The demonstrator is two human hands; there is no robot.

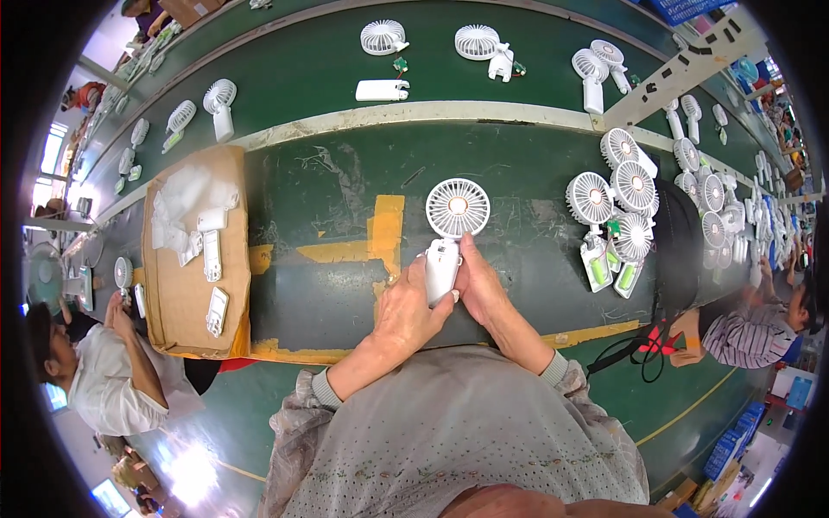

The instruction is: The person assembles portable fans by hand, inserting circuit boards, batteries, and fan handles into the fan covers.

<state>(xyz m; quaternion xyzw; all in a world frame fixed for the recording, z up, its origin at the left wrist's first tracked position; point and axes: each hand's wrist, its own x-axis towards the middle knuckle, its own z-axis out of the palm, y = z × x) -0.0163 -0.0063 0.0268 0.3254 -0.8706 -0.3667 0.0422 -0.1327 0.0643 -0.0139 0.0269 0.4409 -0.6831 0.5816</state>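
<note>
A white handheld fan (458, 208) with a round grille stands out in front of me, its handle pointing toward me. My left hand (404, 309) wraps the handle from the left, with its thumb near the handle's lower end. From the other side, my right hand (482, 283) closes on the handle, its thumb up by the neck below the grille. The fingers beneath the handle are partly hidden. Several more white fans (633, 186) lie heaped to the right on the green bench, some with handles opened and green cells (598, 271) showing.
At left lies a shallow cardboard box (240, 276) with white casing pieces (211, 255) and plastic bags. Beyond a pale rail (414, 112), a green belt (302, 78) carries more fans. A black bag (678, 250) sits right of the heap. Co-workers (112, 380) sit on both sides.
</note>
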